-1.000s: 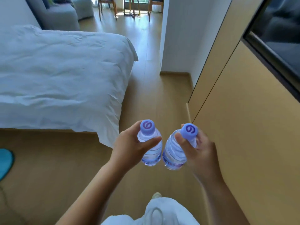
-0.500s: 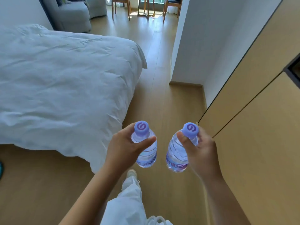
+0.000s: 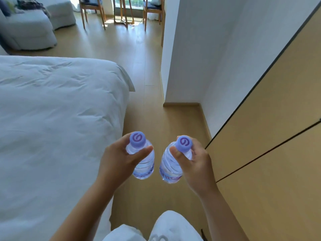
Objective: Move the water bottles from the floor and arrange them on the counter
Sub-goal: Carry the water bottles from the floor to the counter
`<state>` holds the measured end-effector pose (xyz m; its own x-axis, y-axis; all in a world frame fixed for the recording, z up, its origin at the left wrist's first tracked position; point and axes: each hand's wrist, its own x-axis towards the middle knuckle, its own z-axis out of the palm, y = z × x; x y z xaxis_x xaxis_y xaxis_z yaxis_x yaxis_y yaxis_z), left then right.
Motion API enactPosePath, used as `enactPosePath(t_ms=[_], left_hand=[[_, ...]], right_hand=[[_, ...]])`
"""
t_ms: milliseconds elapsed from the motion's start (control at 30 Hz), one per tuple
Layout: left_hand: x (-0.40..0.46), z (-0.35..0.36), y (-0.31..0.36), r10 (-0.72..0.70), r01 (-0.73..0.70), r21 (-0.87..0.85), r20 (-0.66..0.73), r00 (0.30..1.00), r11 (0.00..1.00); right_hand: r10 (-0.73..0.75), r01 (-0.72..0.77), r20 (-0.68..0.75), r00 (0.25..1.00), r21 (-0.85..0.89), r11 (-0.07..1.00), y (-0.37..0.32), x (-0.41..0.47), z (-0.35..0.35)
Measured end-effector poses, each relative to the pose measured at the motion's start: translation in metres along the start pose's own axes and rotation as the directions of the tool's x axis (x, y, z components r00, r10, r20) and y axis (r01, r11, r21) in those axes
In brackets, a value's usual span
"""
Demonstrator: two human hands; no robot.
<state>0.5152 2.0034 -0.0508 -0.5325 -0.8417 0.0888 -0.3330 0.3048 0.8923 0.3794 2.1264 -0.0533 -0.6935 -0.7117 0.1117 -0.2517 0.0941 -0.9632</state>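
I carry two clear water bottles with lilac caps, upright, in front of me above the wooden floor. My left hand (image 3: 118, 162) grips the neck of the left bottle (image 3: 145, 164), thumb across the shoulder under the cap. My right hand (image 3: 196, 164) holds the right bottle (image 3: 169, 169) by its neck, the bottle leaning slightly left. The two bottles hang side by side with a small gap between them. No counter is in view.
A bed with a white duvet (image 3: 57, 119) fills the left. Tan cabinet panels (image 3: 271, 145) line the right, with a white wall corner (image 3: 187, 66) beyond. The wooden floor aisle (image 3: 145, 66) runs ahead toward chairs, a small table (image 3: 123, 9) and a grey sofa (image 3: 27, 30).
I have walked forward along the aisle; the bed and cabinet slid back past me and the far room came closer. Both hands keep hold of the bottles, now a little farther apart.
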Motion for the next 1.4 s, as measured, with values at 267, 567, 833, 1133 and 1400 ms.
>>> enactPosePath(t_ms=[267, 567, 833, 1133, 1400], left_hand=[[0.156, 0.038, -0.016, -0.070, 0.070, -0.004, 0.043, 0.997, 0.998], [0.342, 0.074, -0.006, -0.123, 0.121, -0.024, -0.093, 0.988, 0.992], [0.485, 0.083, -0.014, -0.127, 0.124, -0.032, -0.149, 0.981, 0.992], [0.677, 0.060, -0.049, -0.073, 0.073, -0.004, -0.121, 0.990, 0.997], [0.842, 0.049, -0.063, -0.022, 0.024, 0.021, -0.068, 0.997, 1.000]], right_hand=[[0.021, -0.021, 0.007, 1.000, 0.000, 1.000, 0.031, 0.160, 0.014], [-0.008, 0.008, 0.061, 0.998, 0.005, 1.000, 0.035, 0.372, 0.018], [-0.004, 0.006, 0.145, 0.989, -0.010, 1.000, 0.047, 0.522, 0.054], [0.023, -0.020, 0.138, 0.990, -0.020, 1.000, 0.056, 0.694, 0.137], [0.036, -0.037, 0.108, 0.993, 0.009, 0.999, 0.055, 0.837, 0.186]])
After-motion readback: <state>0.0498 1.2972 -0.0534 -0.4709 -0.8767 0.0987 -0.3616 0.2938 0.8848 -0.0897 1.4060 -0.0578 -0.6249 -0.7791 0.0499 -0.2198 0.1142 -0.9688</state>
